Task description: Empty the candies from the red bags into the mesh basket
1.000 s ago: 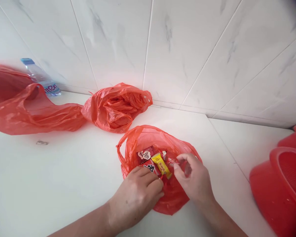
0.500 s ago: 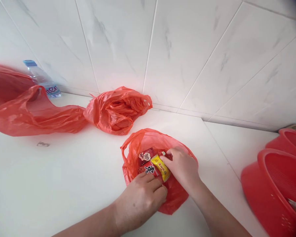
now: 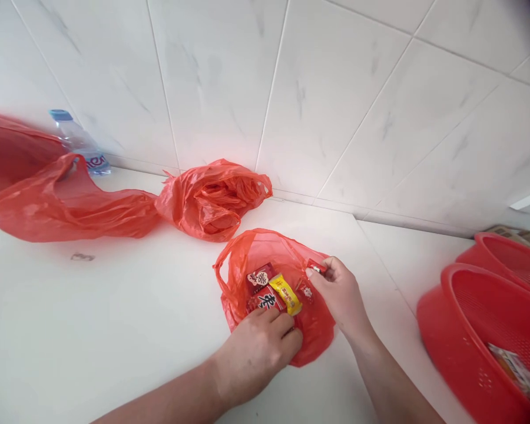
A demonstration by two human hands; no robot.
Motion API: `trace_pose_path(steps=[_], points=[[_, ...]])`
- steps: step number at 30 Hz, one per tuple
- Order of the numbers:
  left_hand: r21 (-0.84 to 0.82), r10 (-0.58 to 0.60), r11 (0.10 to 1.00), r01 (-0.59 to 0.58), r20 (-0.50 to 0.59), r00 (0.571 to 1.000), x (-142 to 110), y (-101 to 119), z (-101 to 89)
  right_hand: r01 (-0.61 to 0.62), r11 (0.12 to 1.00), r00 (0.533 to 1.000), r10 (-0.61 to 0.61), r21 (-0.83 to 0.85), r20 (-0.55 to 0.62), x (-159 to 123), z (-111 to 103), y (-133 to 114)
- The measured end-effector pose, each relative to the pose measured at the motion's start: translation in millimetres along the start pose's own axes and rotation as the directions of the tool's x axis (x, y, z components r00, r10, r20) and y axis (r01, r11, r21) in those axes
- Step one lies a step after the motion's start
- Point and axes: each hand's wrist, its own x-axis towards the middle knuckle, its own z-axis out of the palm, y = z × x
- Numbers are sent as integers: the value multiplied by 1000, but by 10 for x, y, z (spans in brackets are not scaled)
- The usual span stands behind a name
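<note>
Right hand (image 3: 341, 294) pinches small red shiny wrapper (image 3: 315, 266) at right edge of thin translucent red plastic bag (image 3: 315, 335), mouth spread wide, on white bench (image 3: 92, 341). Left hand (image 3: 260, 350) curled, can't tell if gripping. Nearby in bag: yellow oblong wrapper (image 3: 285, 294), red black-lettered packet (image 3: 265, 299).

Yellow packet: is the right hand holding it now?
No, the yellow packet lies in the bag; the right hand pinches a red packet.

Blue-capped bottle (image 3: 80, 140) near the white tiled wall (image 3: 221, 88)
</note>
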Motion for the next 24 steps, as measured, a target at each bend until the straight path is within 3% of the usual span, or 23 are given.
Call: trace_pose_path(steps=[3,8,14,24], points=[[-10,22,1000,-22,-8,1000,6,17,-35,-22,998,999,23,56,-22,-69,-73,62],[-9,134,991,-136,-121,984,9,92,-82,38,998,999,-38,45,-10,-174,-56,139],[-21,227,973,-232,-133,965,13,195,-88,118,940,993,-115,-319,29,-264,23,196],[-83,180,978,-192,-137,974,25,149,-105,225,814,974,-178,-535,139,-216,-65,306]])
